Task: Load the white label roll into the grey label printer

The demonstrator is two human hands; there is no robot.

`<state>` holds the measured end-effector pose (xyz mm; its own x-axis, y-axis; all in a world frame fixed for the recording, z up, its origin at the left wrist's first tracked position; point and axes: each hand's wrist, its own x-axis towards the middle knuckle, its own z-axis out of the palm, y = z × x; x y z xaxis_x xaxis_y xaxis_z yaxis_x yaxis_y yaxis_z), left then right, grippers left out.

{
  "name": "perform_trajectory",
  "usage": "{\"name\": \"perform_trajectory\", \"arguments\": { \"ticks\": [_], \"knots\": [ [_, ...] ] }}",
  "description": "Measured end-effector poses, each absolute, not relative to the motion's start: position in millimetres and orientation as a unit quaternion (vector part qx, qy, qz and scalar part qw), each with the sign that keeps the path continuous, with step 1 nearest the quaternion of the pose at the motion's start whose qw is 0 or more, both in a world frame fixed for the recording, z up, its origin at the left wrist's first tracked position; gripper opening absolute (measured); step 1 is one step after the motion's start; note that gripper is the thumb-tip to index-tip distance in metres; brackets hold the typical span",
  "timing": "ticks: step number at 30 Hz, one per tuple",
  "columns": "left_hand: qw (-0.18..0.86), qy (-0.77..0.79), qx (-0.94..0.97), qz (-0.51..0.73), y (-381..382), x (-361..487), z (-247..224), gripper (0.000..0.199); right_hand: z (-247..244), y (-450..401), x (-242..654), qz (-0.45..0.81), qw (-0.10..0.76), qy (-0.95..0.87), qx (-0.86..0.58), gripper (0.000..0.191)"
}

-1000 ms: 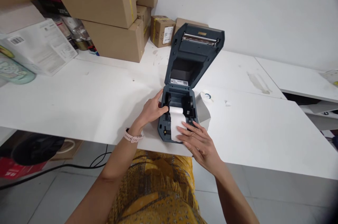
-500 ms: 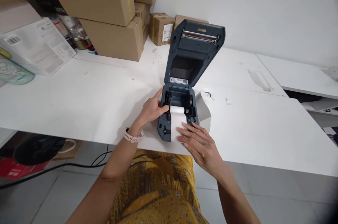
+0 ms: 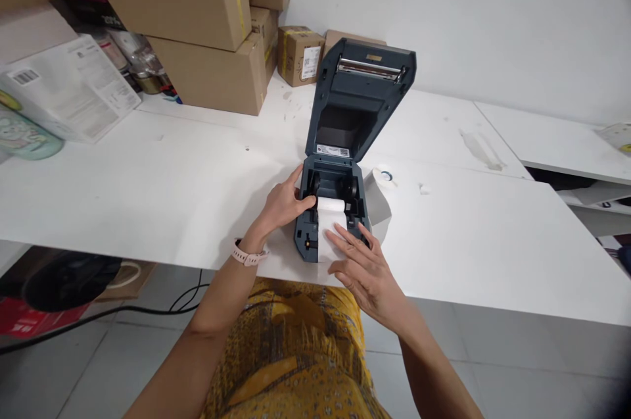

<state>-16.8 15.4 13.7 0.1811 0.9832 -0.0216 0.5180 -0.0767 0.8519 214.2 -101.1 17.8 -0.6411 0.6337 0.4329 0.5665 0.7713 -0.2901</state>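
My left hand (image 3: 283, 208) grips the printer (image 3: 331, 160) at its nine-o'clock wall while my right hand (image 3: 369, 279), fingers spread, overlaps the paper strip (image 3: 329, 218) inside toward six o'clock, which an uneven push could skew

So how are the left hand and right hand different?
The left hand clasps the side of the dark machine; the right hand is spread over the white paper. The left hand wears a pink wristband; the right hand none. Both are at the machine.

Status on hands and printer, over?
Left hand on left edge of printer. Right hand over paper strip, partly hiding it. Lid up, not blocking the paper.
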Motion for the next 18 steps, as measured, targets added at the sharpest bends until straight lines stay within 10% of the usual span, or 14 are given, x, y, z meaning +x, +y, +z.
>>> {"name": "perform_trajectory", "arguments": {
  "ticks": [18],
  "knots": [
    [0.383, 0.563, 0.666, 0.305, 15.4, -16.7, 14.4, 0.093, 20.2, -106.8, 211.5, 0.063, 0.249, -0.904, -0.342, 0.017]
  ]
}}
